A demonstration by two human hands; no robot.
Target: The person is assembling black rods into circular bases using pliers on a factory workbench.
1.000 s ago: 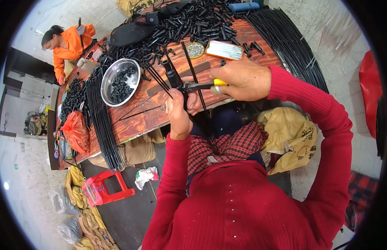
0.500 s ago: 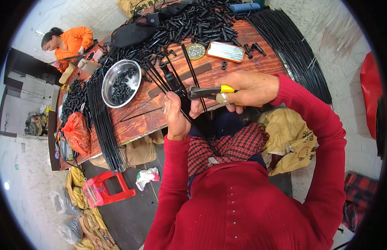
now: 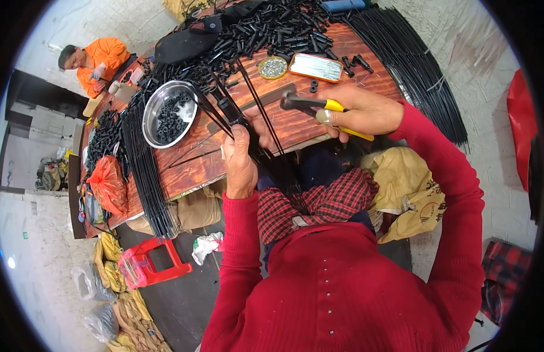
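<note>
My left hand [image 3: 241,167] is closed around a black umbrella frame [image 3: 230,110]; its thick dark tube points away from me and thin ribs fan out on both sides. The lower ends of the ribs rest over my lap, on the red-and-black checked cloth [image 3: 336,202]. To the right, my right hand [image 3: 366,110] grips a pair of end-cutting pincers [image 3: 310,105] with dark jaws and yellow handles. A gap separates the jaws from the frame. The fingers of my left hand on the frame's far side are partly hidden and blurred.
A steel bowl [image 3: 149,125] of small black rings stands left on the wooden table [image 3: 360,56]. Beyond are a tin of pins [image 3: 316,67], a round tin [image 3: 272,67] and piled black parts [image 3: 272,35]. Rod bundles [image 3: 144,170] flank both sides. A co-worker [image 3: 102,61] sits far left.
My right hand has drawn the pincers to the right, away from the umbrella frame. My left hand and the frame have shifted slightly left. The co-worker's head and hands have moved.
</note>
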